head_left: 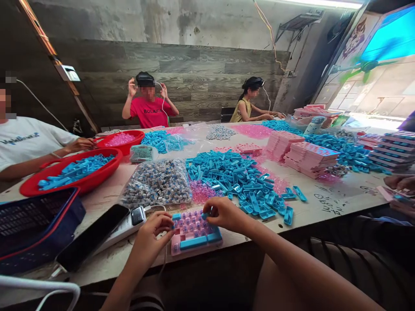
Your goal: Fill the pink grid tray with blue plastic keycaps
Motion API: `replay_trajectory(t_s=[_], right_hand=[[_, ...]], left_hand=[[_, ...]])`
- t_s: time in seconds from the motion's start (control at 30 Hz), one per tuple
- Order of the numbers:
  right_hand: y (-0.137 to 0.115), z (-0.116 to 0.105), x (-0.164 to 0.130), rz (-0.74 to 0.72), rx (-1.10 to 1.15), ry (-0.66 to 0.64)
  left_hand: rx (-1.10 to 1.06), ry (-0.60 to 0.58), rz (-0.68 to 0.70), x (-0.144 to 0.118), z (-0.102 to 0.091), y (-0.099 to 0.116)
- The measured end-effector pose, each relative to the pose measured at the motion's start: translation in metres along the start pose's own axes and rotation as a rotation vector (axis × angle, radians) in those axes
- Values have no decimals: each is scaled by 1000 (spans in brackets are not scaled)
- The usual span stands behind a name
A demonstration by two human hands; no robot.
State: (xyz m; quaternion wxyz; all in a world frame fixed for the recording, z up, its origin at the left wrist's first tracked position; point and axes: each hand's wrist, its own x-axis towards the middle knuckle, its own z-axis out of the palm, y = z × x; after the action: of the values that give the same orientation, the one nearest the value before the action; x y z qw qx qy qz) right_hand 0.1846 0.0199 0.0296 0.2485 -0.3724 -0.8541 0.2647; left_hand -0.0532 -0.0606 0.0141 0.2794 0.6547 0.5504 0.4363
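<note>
A small pink toy keyboard (197,235) lies flat near the table's front edge. Rows of clear pinkish-purple keys fill its middle, and a long blue keycap (193,243) sits along its near side. At the keyboard's left edge, my left hand (154,231) has its thumb and forefinger bent toward each other; whatever is between the tips is too small to make out. My right hand (223,211) pinches a small blue keycap (204,215) over the upper right of the keys. Just beyond it spreads a heap of loose blue keycaps (233,175).
A bag of small white-and-blue parts (157,181) lies behind my left hand. Left of it are a power strip (123,226), a black phone (92,237), a dark blue basket (39,233) and a red basin (74,172). Pink panels (309,157) are stacked right. Several people sit around.
</note>
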Motion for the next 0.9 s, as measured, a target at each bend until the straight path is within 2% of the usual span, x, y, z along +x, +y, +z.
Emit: replay_trajectory(t_s=[0.23, 0.4, 0.67, 0.9], right_hand=[[3, 0, 1, -26, -17, -19], [4, 0, 1, -38, -36, -35], [-1, -4, -1, -26, -64, -65], [0, -4, -1, -40, -75, -66]], left_hand=[[254, 11, 121, -3, 1, 2], [264, -29, 120, -5, 5, -1], [327, -8, 168, -6, 11, 0], [367, 70, 176, -8, 15, -3]])
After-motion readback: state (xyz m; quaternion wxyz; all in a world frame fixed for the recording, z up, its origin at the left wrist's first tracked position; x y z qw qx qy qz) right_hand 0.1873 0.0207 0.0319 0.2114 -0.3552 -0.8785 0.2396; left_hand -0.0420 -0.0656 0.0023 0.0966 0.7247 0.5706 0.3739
